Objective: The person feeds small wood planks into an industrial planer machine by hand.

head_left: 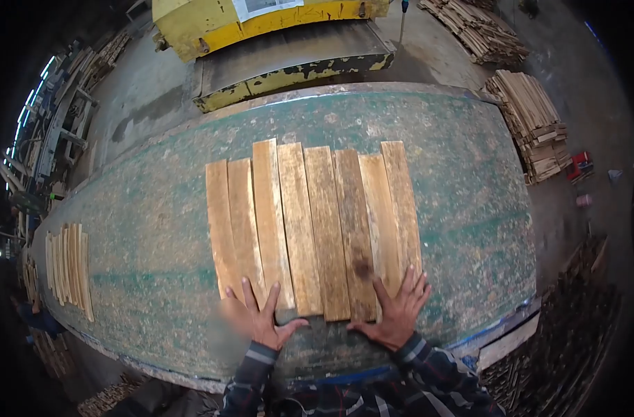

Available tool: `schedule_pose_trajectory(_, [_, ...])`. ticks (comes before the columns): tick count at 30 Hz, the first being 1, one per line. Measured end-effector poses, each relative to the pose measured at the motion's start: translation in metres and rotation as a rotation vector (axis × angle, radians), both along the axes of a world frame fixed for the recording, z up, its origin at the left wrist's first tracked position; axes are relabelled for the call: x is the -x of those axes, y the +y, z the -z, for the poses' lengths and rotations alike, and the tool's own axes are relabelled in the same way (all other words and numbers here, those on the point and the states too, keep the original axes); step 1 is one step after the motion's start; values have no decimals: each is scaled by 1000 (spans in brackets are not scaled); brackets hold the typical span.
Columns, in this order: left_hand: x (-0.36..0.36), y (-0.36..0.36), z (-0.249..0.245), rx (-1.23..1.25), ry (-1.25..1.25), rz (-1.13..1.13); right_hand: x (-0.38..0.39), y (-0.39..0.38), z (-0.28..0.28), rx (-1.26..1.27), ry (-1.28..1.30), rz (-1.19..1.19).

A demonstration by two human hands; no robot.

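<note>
Several wooden boards (299, 229) lie side by side on a worn green table (470, 208), their far ends uneven. My left hand (265, 323) rests at the near ends of the leftmost boards, fingers spread over them and thumb pointing inward. At the near right end, my right hand (398, 316) has its fingers spread on the rightmost boards, with the thumb along the near edge. One board right of the middle carries a dark knot (362, 268). Neither hand is wrapped round a board.
A row of thin wooden strips (68, 267) lies at the table's left end. Beyond the far edge stands a yellow machine (275, 31) with a dark metal bed. Stacked boards (529, 121) are on the floor to the right, with more wood piles behind.
</note>
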State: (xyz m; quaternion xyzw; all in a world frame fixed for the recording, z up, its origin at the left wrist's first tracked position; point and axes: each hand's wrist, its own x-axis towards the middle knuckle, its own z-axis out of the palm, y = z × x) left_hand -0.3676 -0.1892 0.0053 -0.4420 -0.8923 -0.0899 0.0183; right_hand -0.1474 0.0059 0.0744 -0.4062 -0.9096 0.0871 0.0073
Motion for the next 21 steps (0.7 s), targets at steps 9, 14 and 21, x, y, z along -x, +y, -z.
schedule_pose_trajectory(9, [126,157,11,-53,2,-61,129,175,5,-33,6,-107])
schedule_pose_trajectory(14, [343,367,12,-208,134,-324,331,399,24,-180,285,-195])
schedule_pose_trajectory(21, [199,185,-29,-465,-164,188,223,278,-22,184,454,-400])
